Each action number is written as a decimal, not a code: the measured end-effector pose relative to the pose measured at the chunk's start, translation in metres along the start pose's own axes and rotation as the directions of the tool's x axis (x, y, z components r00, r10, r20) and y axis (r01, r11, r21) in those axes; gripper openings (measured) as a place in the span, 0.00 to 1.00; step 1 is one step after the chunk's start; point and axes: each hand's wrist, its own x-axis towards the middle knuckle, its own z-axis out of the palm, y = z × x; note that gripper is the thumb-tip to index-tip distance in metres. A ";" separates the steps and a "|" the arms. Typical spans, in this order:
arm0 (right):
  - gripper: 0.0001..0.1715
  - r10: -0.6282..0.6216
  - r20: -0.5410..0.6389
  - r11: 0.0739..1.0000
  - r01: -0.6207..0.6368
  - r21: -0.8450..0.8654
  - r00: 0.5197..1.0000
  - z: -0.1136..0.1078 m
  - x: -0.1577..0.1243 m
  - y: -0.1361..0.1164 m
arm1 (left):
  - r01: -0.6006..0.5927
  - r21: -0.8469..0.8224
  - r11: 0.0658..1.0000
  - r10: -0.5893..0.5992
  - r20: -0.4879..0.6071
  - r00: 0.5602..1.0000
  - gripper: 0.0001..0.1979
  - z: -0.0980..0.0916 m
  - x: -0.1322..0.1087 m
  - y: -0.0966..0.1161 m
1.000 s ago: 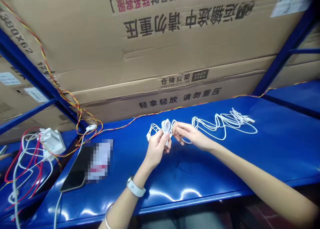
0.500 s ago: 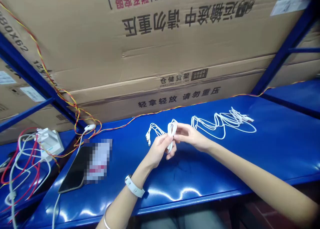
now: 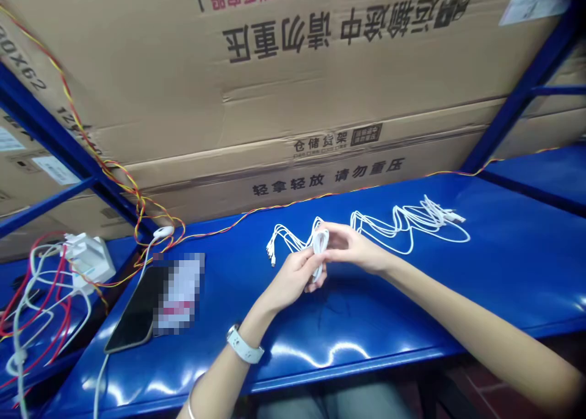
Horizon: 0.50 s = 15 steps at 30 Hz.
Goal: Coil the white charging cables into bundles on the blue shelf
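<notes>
A white cable (image 3: 321,240), wound into a small oval coil, is held up between my two hands above the blue shelf. My left hand (image 3: 297,275) pinches the middle of the coil, with fingers curled behind it. The fingers of my right hand (image 3: 354,248) close on the coil's upper right side. Behind my hands lies a bundle of several white cables (image 3: 407,220), stretched along the shelf. Its connector ends (image 3: 272,251) show on the left, and a larger plug (image 3: 454,216) on the right.
Cardboard boxes (image 3: 293,89) stand along the back of the blue shelf (image 3: 389,321). To the left lie a phone (image 3: 137,312), a blurred-out patch and a white charger block (image 3: 91,261) among tangled cables. A red and yellow twisted wire (image 3: 229,228) runs along the back.
The coil has shifted slightly to the right and turned a little in my fingers. Both hands keep hold of it. The cables on the shelf lie as before.
</notes>
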 end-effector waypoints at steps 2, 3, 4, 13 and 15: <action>0.15 0.000 -0.029 0.999 -0.001 -0.035 1.000 0.001 0.000 -0.001 | -0.020 -0.021 1.000 0.020 -0.029 0.999 0.20 0.000 0.001 0.001; 0.15 -0.002 -0.039 0.999 0.000 -0.046 0.999 0.002 0.000 -0.001 | -0.033 -0.039 0.999 0.032 -0.038 0.999 0.20 0.000 0.002 0.001; 0.15 -0.006 -0.040 0.999 0.004 -0.052 0.999 0.003 0.000 -0.002 | -0.044 -0.062 0.997 0.042 -0.044 0.998 0.20 0.001 0.002 0.001; 0.17 -0.121 -0.058 0.963 0.103 -0.248 0.991 0.000 0.000 -0.001 | -0.038 -0.204 0.978 0.036 -0.016 0.999 0.17 0.001 0.002 0.003; 0.17 -0.118 -0.052 0.954 0.099 -0.283 0.992 -0.002 0.000 -0.003 | -0.026 -0.233 0.972 0.032 0.021 0.999 0.16 0.000 0.001 0.006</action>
